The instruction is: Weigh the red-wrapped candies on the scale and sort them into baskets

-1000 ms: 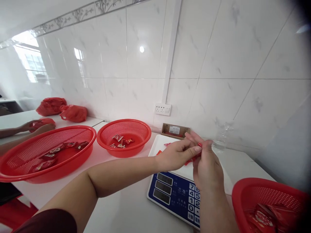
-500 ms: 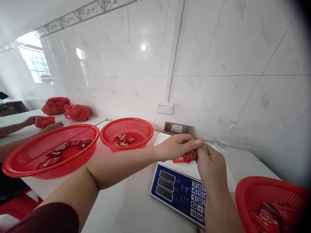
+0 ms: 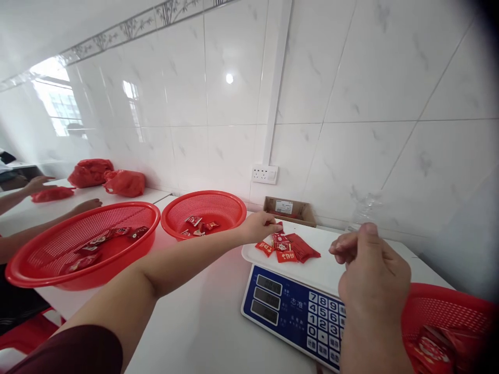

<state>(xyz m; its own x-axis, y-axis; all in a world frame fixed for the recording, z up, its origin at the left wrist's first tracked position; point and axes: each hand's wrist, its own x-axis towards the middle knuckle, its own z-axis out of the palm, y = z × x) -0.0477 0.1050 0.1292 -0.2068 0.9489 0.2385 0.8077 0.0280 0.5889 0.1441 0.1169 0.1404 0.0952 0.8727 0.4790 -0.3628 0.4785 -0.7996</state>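
Small red wrapped packets [image 3: 299, 248] lie in a loose pile on the white pan [image 3: 323, 270] of an electronic scale. My left hand [image 3: 259, 228] is over the pan's left side, its fingers closed at a small red packet [image 3: 279, 226] beside the pile. To the right, my right hand [image 3: 376, 270] is raised in front of the scale's right part. Its fingers are curled in with the thumb upright, and whatever may be inside them is hidden. The scale's blue keypad panel [image 3: 292, 311] faces me, partly covered by my right wrist.
Two red baskets [image 3: 202, 196] [image 3: 83, 221] with several packets stand left; another red basket [image 3: 444, 298] is at right. Behind the scale sit an open cardboard box [image 3: 307, 214] and clear plastic [image 3: 364, 208]. At far left are red bags [image 3: 125, 183] and another person's hands [image 3: 88, 205].
My hands were together above the pan and have parted: left to the pile's left edge, right away to the right. The packet pile is now uncovered. The other person's hands have moved apart.
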